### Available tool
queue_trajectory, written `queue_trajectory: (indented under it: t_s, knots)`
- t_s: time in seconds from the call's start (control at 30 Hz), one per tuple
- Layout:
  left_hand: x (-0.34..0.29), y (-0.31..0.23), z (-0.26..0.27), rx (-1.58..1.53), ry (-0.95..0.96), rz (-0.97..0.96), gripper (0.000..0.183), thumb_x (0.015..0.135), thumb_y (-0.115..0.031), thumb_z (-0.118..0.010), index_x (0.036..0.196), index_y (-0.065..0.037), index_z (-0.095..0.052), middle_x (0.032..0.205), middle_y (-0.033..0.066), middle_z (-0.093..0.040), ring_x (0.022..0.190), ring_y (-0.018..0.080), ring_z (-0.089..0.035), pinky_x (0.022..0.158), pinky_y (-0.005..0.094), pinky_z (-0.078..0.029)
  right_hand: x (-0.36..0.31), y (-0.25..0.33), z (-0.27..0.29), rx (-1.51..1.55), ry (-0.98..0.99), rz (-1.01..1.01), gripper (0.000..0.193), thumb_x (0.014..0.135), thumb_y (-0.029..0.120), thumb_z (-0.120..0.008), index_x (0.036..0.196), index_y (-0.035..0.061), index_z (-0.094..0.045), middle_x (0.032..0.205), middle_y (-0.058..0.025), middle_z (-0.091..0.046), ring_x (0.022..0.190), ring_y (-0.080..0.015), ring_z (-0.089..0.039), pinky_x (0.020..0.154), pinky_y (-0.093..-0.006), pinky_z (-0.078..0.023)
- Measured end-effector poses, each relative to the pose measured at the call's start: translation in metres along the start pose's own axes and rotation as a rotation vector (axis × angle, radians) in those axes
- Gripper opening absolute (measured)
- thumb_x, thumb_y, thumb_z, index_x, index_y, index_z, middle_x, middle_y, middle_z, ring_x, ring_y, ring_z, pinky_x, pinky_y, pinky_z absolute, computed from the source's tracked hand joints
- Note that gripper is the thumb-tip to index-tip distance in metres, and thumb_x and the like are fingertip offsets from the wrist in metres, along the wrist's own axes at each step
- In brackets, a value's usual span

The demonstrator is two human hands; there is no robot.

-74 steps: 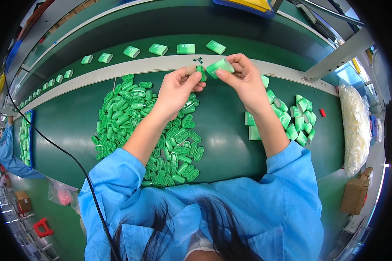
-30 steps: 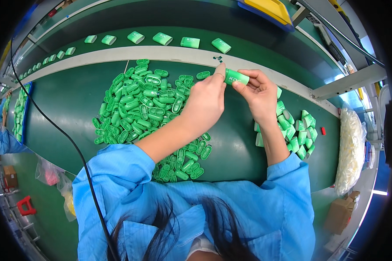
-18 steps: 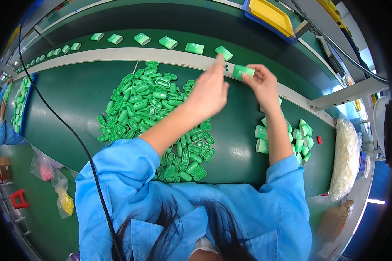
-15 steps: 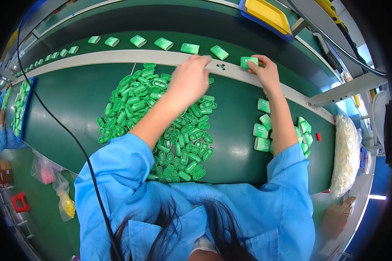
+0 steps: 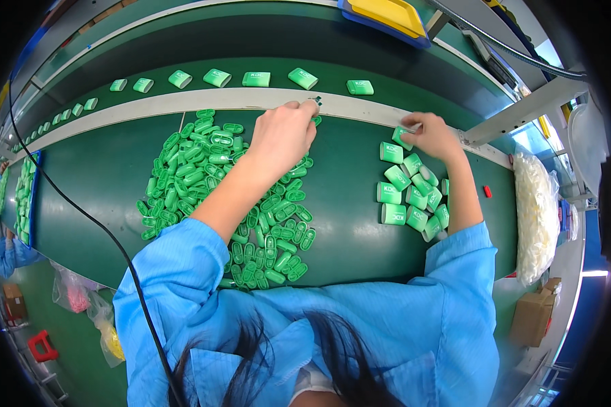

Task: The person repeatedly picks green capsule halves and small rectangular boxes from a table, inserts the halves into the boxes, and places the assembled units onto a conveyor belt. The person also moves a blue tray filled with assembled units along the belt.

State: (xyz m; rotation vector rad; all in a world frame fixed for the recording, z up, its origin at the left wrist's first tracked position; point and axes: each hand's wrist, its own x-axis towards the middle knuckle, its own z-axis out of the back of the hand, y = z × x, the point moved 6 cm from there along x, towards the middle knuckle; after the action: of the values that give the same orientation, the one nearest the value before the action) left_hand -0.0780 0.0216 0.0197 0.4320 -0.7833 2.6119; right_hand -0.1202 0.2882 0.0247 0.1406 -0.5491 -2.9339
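My left hand (image 5: 283, 134) is over the white rail, its fingers drawn together at a few tiny dark green pieces (image 5: 318, 100); whatever is between the fingertips is too small to make out. Below and left of it spreads a big heap of oval green plastic parts (image 5: 190, 166), many with a slot. My right hand (image 5: 436, 138) grips a light green case (image 5: 402, 138) by thumb and fingers, at the far edge of a group of similar flat, rounded cases (image 5: 397, 178) with pale lettering. The right forearm partly covers that group.
Beyond the white rail (image 5: 204, 100), a row of light green cases (image 5: 256, 79) lies on a green belt. A bag of pale parts (image 5: 536, 220) stands at right, near a small red piece (image 5: 487, 192). A black cable (image 5: 91, 193) crosses the left. Another person's blue sleeve (image 5: 10, 254) shows far left.
My right hand has come back from the belt to the case group and now holds a case there; the one it held lies on the belt. My left hand has reached the tiny pieces.
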Motion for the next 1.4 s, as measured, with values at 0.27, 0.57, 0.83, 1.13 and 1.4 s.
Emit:
queue_trajectory:
  t_s: [0.27,0.57,0.83,1.13,1.4]
  knots:
    - [-0.009,-0.006,-0.022,0.089,0.041,-0.093,0.015,0.075,-0.009,-0.062,0.089,-0.007,-0.061,0.082,0.0109,-0.06,0.078,0.0318,-0.061,0.068,0.0434,-0.051,-0.017,0.045,-0.018,0.267,-0.217,0.12,0.023,0.076,0.015,-0.068,0.091,0.0018,-0.056,0.08,-0.0054,-0.06,0.07,-0.0128,-0.054,0.065,-0.0274,-0.044]
    - [-0.011,0.008,-0.009,-0.354,-0.012,0.075,0.04,0.066,-0.013,-0.07,0.104,-0.005,-0.059,0.086,0.0127,-0.061,0.076,0.0253,-0.063,0.069,0.0351,-0.052,-0.009,0.108,-0.067,0.739,-0.145,0.239,0.024,0.079,0.014,-0.067,0.1,0.0035,-0.062,0.079,0.0006,-0.06,0.061,-0.0052,-0.049,0.053,-0.0215,-0.04]
    - [-0.01,0.028,-0.034,-1.487,0.114,0.455,0.033,0.075,0.0,-0.069,0.106,0.005,-0.057,0.092,0.0104,-0.063,0.081,0.0148,-0.062,0.072,0.025,-0.051,-0.018,0.106,-0.077,1.297,-0.022,0.057,0.03,0.085,0.006,-0.061,0.113,-0.0015,-0.054,0.096,-0.0069,-0.061,0.077,-0.0099,-0.058,0.063,-0.0197,-0.044]
    - [-0.012,0.017,-0.015,-1.335,-0.027,0.409,0.025,0.08,-0.004,-0.064,0.103,0.004,-0.061,0.093,0.0099,-0.062,0.079,0.0129,-0.063,0.069,0.0259,-0.054,-0.04,0.132,-0.034,0.523,-0.426,0.46,0.028,0.083,0.0,-0.061,0.111,-0.0016,-0.056,0.102,-0.0083,-0.06,0.093,-0.0144,-0.057,0.076,-0.0257,-0.048]
    - [-0.011,0.026,-0.027,-1.143,0.05,0.347,0.022,0.08,-0.003,-0.065,0.1,0.005,-0.063,0.091,0.0089,-0.066,0.084,0.0137,-0.063,0.077,0.0266,-0.051,-0.016,0.105,-0.067,1.162,0.06,0.089,0.026,0.083,0.003,-0.062,0.106,-0.0022,-0.053,0.091,-0.0087,-0.063,0.078,-0.0125,-0.06,0.07,-0.0234,-0.049]
